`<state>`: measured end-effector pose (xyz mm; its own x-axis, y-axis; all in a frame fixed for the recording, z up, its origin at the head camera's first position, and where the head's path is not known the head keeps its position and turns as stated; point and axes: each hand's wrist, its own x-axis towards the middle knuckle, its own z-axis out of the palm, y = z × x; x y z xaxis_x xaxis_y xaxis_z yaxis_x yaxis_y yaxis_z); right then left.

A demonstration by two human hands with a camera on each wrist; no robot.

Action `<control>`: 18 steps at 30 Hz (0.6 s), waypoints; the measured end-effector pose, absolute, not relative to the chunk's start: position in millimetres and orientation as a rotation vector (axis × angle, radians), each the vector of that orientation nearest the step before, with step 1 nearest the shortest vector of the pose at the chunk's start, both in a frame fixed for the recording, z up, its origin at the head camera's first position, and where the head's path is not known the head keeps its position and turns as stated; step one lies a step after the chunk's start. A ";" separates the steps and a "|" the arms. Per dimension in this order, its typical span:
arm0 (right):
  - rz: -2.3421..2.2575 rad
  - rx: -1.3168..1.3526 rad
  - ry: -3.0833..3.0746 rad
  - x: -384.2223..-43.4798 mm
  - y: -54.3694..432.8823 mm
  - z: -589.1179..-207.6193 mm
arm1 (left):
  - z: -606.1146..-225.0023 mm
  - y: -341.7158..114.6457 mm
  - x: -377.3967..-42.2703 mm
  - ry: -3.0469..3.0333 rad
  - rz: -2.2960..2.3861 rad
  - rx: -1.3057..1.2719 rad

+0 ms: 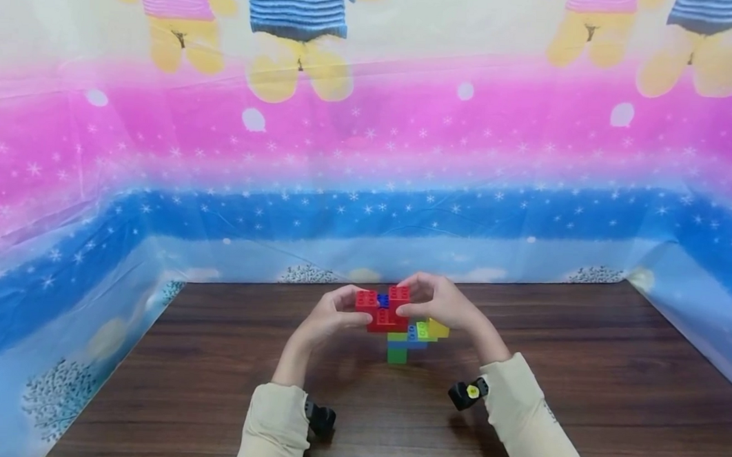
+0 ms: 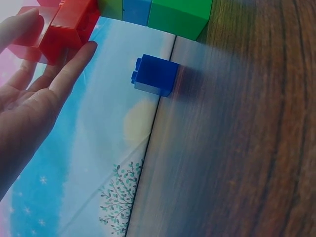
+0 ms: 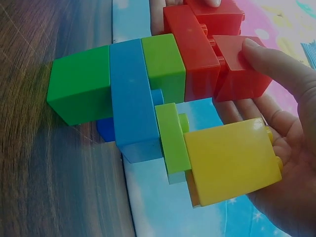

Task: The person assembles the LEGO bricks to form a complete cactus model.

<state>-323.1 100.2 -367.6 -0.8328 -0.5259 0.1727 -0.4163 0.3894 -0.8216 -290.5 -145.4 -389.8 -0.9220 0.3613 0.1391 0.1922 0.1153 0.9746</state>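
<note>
A structure of toy building bricks stands upright on a green brick (image 1: 396, 355), which rests on the table. Above that green brick lie a long blue brick (image 3: 131, 98) and a lime brick (image 3: 165, 66), topped by red bricks (image 1: 388, 321). A thin lime brick (image 3: 173, 143) and a yellow brick (image 3: 232, 160) sit on the blue brick's right end. My left hand (image 1: 330, 316) pinches the left upper red brick between thumb and fingers. My right hand (image 1: 445, 305) holds the right upper red brick, thumb in front and fingers behind.
A separate blue brick (image 2: 156, 75) stands on the dark wooden table (image 1: 208, 386), behind the structure near the far edge. A patterned cloth (image 1: 342, 217) hangs along the table's back and sides. Black wrist cameras (image 1: 321, 419) hang at both sleeves.
</note>
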 end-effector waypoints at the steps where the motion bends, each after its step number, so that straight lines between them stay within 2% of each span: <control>1: -1.440 -0.864 2.515 -323.4 100.4 -368.0 | -390.2 -145.6 -290.5 2.245 1.924 0.558; 18: -1.474 -0.900 2.449 -325.0 99.1 -371.1 | -392.1 -144.5 -290.4 2.260 1.934 0.541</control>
<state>-325.0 99.1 -371.1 -0.8100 -0.5593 0.1763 -0.4177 0.3392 -0.8429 -290.4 -144.5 -392.1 -0.9291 0.3423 0.1399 0.1910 0.1204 0.9742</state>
